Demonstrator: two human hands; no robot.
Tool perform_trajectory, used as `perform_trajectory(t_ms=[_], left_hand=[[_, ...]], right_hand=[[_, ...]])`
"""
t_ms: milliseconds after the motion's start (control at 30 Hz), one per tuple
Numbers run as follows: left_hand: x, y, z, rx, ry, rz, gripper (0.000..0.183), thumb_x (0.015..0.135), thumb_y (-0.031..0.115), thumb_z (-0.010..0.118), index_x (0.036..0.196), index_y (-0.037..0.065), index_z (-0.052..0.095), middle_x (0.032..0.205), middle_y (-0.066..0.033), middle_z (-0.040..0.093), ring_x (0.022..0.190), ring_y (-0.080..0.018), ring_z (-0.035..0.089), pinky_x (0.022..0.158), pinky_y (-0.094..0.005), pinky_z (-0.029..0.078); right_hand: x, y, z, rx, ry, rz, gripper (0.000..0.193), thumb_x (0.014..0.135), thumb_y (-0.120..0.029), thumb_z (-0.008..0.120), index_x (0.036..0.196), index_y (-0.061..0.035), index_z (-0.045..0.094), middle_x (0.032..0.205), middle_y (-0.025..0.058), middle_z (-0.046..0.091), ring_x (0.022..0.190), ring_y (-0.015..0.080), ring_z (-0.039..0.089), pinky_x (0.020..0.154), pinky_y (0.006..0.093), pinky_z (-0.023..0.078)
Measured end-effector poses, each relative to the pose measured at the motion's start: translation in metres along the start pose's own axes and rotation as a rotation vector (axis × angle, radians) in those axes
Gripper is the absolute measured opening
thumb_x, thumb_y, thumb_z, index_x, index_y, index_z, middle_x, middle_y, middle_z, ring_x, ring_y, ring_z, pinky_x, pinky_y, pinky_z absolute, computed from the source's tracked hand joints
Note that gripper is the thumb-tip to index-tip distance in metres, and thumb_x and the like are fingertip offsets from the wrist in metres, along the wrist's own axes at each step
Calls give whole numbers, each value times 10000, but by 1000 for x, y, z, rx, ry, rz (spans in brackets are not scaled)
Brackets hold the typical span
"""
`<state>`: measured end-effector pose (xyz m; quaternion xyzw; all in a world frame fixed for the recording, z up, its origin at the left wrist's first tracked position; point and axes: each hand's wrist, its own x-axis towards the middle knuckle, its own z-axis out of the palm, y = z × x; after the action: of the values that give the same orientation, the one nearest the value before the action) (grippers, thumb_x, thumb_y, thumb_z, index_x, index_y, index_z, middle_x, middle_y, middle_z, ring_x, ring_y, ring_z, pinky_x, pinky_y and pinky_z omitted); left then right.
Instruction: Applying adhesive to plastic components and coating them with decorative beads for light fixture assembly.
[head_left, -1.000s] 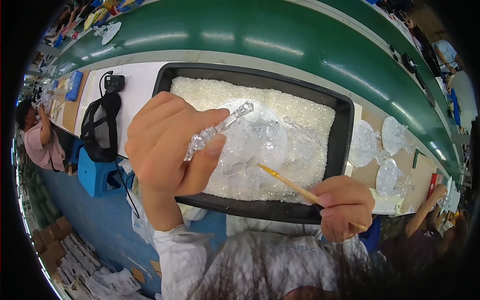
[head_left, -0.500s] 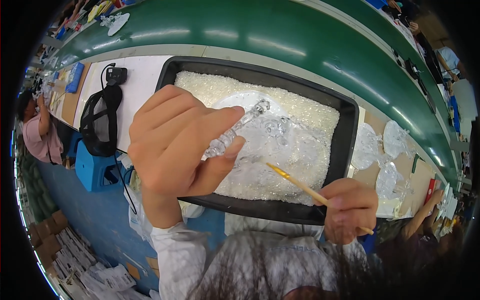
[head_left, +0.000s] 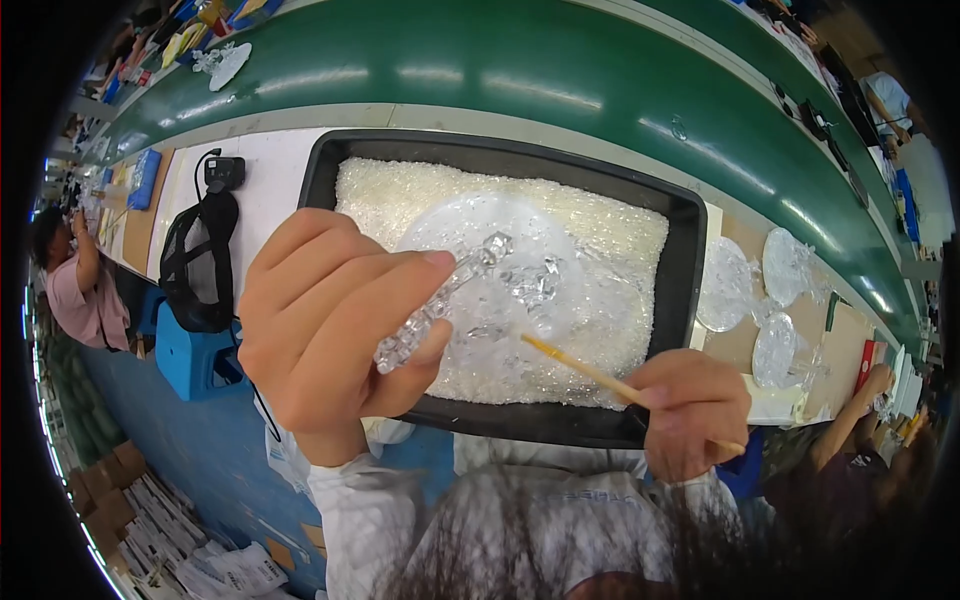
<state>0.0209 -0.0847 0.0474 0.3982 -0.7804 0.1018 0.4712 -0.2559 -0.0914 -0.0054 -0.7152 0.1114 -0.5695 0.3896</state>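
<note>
Clear bumpy stick [head_left: 466,269] is pinched, finger to thumb, in the left hand [head_left: 335,320], over beads [head_left: 615,225] in a black tray [head_left: 684,285]. The right hand [head_left: 692,408] curls tightly around a thin brush [head_left: 585,370]. A loose pinch could drop the stick.

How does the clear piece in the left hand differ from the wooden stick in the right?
The clear piece is see-through and knobbly; the wooden stick is tan, slim and yellow-tipped. The clear piece slants up to the right, the wooden stick up to the left. Both are elongated and hand-held.
</note>
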Motion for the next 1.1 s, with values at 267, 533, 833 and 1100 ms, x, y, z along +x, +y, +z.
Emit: perform_trajectory(t_ms=[267,533,833,1100], left_hand=[[-3,0,1,-7,5,23,199,756,130,689,818,-57,671,659,-137,632,517,-254,551,515,-348,432],[-7,6,9,155,190,-226,133,785,42,679,768,-90,683,642,-118,634,487,-221,517,466,-282,395],[-10,12,7,181,210,-492,106,816,33,669,797,-58,720,635,-98,649,487,-130,517,466,-229,373],[-8,8,13,168,208,-522,125,848,47,654,816,-50,727,639,-91,647,502,-106,529,479,-218,377]], right_hand=[[0,3,-4,-87,-97,-29,99,860,-83,595,814,2,577,918,192,606,576,298,631,458,370,528],[-2,13,-11,169,-130,-186,181,930,-141,585,848,19,611,867,193,649,609,292,664,468,346,551],[-6,10,3,-9,93,-271,117,830,-25,635,816,18,528,807,197,616,585,306,667,392,344,530],[2,1,-20,-77,-125,-184,165,885,-123,615,900,22,538,930,217,599,595,308,659,402,336,524]])
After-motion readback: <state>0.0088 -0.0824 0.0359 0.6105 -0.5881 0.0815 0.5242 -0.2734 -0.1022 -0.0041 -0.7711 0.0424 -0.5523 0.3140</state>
